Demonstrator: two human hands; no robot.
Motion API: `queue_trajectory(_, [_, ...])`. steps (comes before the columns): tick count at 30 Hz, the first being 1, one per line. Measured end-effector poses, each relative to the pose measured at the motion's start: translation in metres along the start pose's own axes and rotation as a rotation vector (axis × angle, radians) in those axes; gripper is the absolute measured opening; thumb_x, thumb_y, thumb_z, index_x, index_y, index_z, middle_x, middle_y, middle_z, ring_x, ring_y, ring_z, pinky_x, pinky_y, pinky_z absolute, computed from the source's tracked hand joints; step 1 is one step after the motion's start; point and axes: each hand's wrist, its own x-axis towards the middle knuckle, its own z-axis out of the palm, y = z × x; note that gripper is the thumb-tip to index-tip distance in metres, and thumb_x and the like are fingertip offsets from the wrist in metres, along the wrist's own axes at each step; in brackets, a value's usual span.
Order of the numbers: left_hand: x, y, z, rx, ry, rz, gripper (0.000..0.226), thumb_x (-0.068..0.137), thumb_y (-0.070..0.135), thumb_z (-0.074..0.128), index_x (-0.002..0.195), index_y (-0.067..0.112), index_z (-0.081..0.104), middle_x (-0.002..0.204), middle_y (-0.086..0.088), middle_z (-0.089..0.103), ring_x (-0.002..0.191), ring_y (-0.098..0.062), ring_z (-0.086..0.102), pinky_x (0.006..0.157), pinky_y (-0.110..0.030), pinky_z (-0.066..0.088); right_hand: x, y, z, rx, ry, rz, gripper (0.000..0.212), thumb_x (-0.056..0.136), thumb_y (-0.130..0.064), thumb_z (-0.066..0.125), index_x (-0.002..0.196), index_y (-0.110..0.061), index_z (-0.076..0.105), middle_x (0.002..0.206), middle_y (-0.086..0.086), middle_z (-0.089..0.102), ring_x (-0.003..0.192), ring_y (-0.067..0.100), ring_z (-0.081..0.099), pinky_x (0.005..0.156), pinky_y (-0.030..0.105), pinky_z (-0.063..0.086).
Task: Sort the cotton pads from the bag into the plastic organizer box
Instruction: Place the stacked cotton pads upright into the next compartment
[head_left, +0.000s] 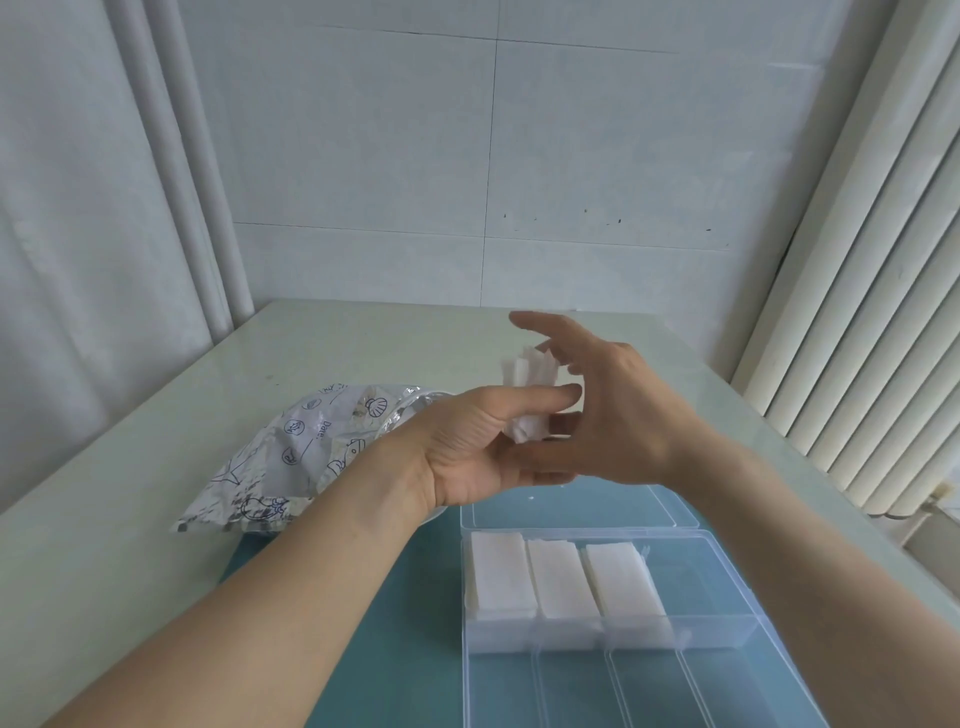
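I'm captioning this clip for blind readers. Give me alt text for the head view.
Two hands, left hand and right hand, hold a small stack of cotton pads above a clear organizer box with three filled compartments; a printed bag lies left.

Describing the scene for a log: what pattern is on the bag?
Silvery bag with dark line-drawn shells and sea creatures; head view.

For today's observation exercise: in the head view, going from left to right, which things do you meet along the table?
printed bag → left hand → cotton pads held between the hands → right hand → radiator
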Motion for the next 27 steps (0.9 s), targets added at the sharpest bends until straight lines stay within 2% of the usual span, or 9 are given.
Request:
queue_trajectory(2, [0.0031,-0.0005,-0.0018,-0.042,0.034,0.040,0.014,0.085,0.015,0.068,0.098,0.018,0.066,0.088,-0.006,0.061,0.081,-0.021,0.058,0.085,-0.036,0.047,0.0004,0.0008,0.0006,-0.039,0.006,0.033,0.092,0.062,-0.038,0.090,0.143,-0.029,0.048,0.103,-0.018,0.061,0.088,-0.002,0.061,0.076,0.001,0.041])
queue_trajectory(7, [0.0028,0.0001,-0.0017,-0.049,0.048,0.049,0.003,0.085,0.020,0.070,0.084,0.018,0.068,0.084,-0.005,0.061,0.076,-0.019,0.060,0.082,-0.039,0.050,0.0018,-0.0003,0.0016,-0.074,0.005,0.029,0.087,0.059,-0.046,0.089,0.137,-0.027,0.055,0.113,-0.015,0.061,0.098,0.002,0.058,0.084,0.017,0.044])
queue_trajectory(11, [-0.0004,-0.0014,-0.0024,0.004,-0.024,0.013,0.020,0.088,0.029,0.066,0.100,0.013,0.068,0.097,-0.010,0.061,0.079,-0.024,0.061,0.074,-0.040,0.051,0.0003,0.0004,0.0023,0.048,-0.031,0.016,0.089,0.061,-0.032,0.094,0.141,-0.027,0.054,0.116,-0.013,0.063,0.097,-0.008,0.060,0.078,0.003,0.044])
queue_trajectory(13, [-0.0012,-0.0004,-0.0021,-0.017,-0.060,0.024,0.022,0.089,0.031,0.062,0.099,0.012,0.067,0.091,-0.007,0.063,0.075,-0.021,0.062,0.071,-0.040,0.050,0.0003,0.0004,0.0030,0.144,-0.086,0.050,0.100,0.059,-0.025,0.097,0.146,-0.031,0.048,0.123,-0.014,0.062,0.100,-0.008,0.064,0.081,0.006,0.049])
queue_trajectory(16, [0.0000,0.0021,0.0002,-0.047,0.059,0.026,0.032,0.082,0.033,0.072,0.105,0.014,0.060,0.086,-0.004,0.059,0.074,-0.021,0.061,0.071,-0.039,0.049,0.0007,0.0001,0.0015,0.106,-0.094,0.063,0.101,0.058,-0.027,0.096,0.146,-0.035,0.046,0.121,-0.023,0.062,0.102,-0.014,0.059,0.083,0.002,0.046])
queue_trajectory(19, [-0.0001,0.0017,0.0015,-0.070,0.166,0.029,0.020,0.081,0.029,0.072,0.090,0.014,0.061,0.073,0.000,0.062,0.068,-0.018,0.062,0.078,-0.038,0.051,0.0018,-0.0001,0.0010,0.000,-0.020,0.053,0.085,0.060,-0.037,0.093,0.137,-0.032,0.058,0.121,-0.024,0.065,0.110,-0.007,0.058,0.094,0.008,0.044])
queue_trajectory(22, [-0.0011,0.0023,0.0038,-0.130,0.089,0.087,0.008,0.086,0.019,0.065,0.083,0.014,0.071,0.077,-0.002,0.065,0.071,-0.017,0.069,0.080,-0.035,0.057,0.0021,0.0017,0.0013,0.080,-0.017,0.067,0.080,0.059,-0.032,0.096,0.132,-0.028,0.063,0.113,-0.021,0.069,0.102,-0.006,0.064,0.085,0.007,0.048])
queue_trajectory(25, [0.0041,-0.0024,0.0023,-0.030,0.020,0.117,0.036,0.092,0.004,0.057,0.062,0.017,0.074,0.059,0.004,0.064,0.056,-0.006,0.064,0.060,-0.020,0.054,0.0026,0.0034,-0.0014,0.060,-0.047,0.043,0.085,0.055,-0.036,0.098,0.133,-0.029,0.062,0.119,-0.020,0.067,0.111,-0.008,0.060,0.093,0.014,0.047])
queue_trajectory(27, [0.0063,-0.0055,-0.0013,-0.001,0.043,0.152,0.036,0.089,-0.005,0.061,0.064,0.018,0.073,0.057,0.007,0.061,0.055,-0.006,0.064,0.058,-0.019,0.054,0.0028,0.0031,-0.0021,0.078,-0.061,0.040,0.086,0.055,-0.038,0.097,0.133,-0.030,0.061,0.119,-0.020,0.067,0.112,-0.007,0.059,0.098,0.016,0.046])
